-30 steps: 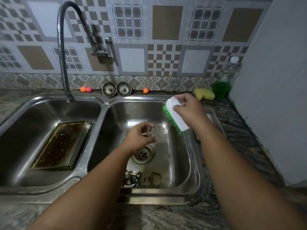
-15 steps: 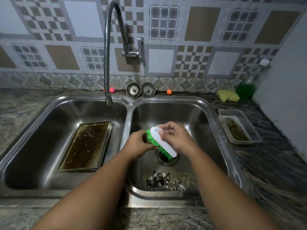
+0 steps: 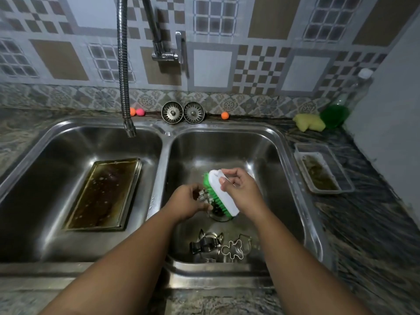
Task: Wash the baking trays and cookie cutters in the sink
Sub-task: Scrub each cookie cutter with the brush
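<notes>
Over the right basin (image 3: 268, 155) of a steel double sink, my left hand (image 3: 187, 201) pinches a small metal cookie cutter (image 3: 203, 197). My right hand (image 3: 238, 188) grips a white scrub brush (image 3: 221, 192) whose green bristles press against that cutter, above the drain. Several more metal cookie cutters (image 3: 220, 246) lie at the basin's near edge. A greasy dark baking tray (image 3: 104, 193) lies flat in the left basin. A second, smaller dirty tray (image 3: 322, 171) sits on the counter to the right of the sink.
The flexible tap spout (image 3: 123, 71) hangs over the left basin. Two sink strainers (image 3: 183, 112) and small orange and pink balls (image 3: 136, 111) line the back ledge. A yellow sponge (image 3: 310, 122) and a green soap bottle (image 3: 336, 114) stand at the back right, beside a white wall.
My right hand brought the brush down from the basin's right rim onto the cutter held in my left hand. The view shifted left and downward.
</notes>
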